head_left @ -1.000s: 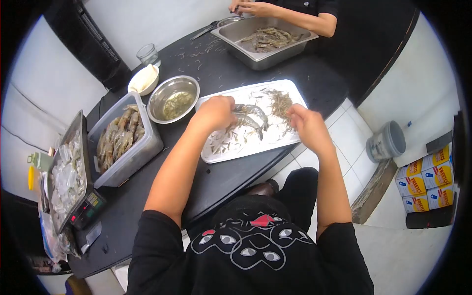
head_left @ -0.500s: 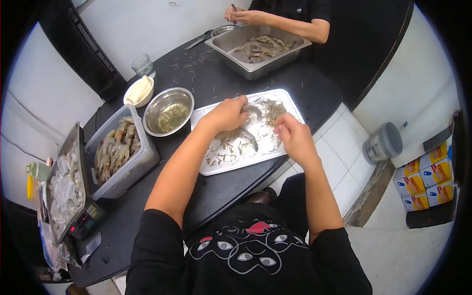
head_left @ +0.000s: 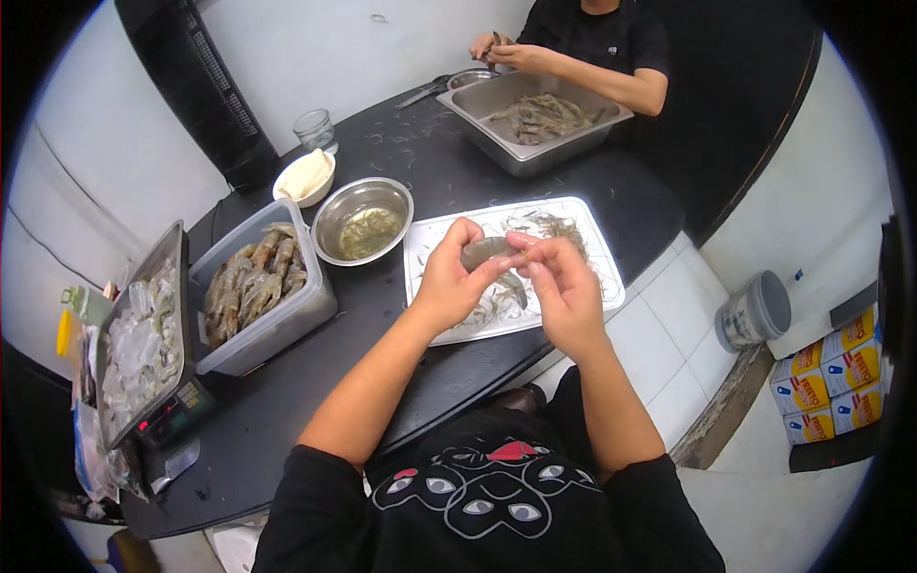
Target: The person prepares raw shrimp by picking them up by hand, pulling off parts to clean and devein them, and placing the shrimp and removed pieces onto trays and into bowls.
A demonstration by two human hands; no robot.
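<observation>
My left hand [head_left: 453, 276] is closed round a grey shrimp [head_left: 486, 252], held above the white tray [head_left: 420, 250]. The fingers of my right hand [head_left: 565, 286] pinch at the shrimp's right end, touching it beside my left fingertips. Another shrimp [head_left: 515, 286] lies on the tray just below my hands. Thin shrimp bits are scattered over the tray, with a brownish pile [head_left: 564, 229] at its back right. Part of the tray is hidden by my hands.
Left of the tray stand a steel bowl [head_left: 363, 222], a plastic tub of shrimp [head_left: 325, 304], a white bowl [head_left: 305, 179] and a scale with bagged ice [head_left: 143, 344]. Across the table [head_left: 382, 153], a co-worker's hands [head_left: 516, 55] work behind a steel pan [head_left: 521, 156].
My left hand has lifted a shrimp off the tray. My right hand has moved left from the brownish pile and now meets it. The camera view has shifted.
</observation>
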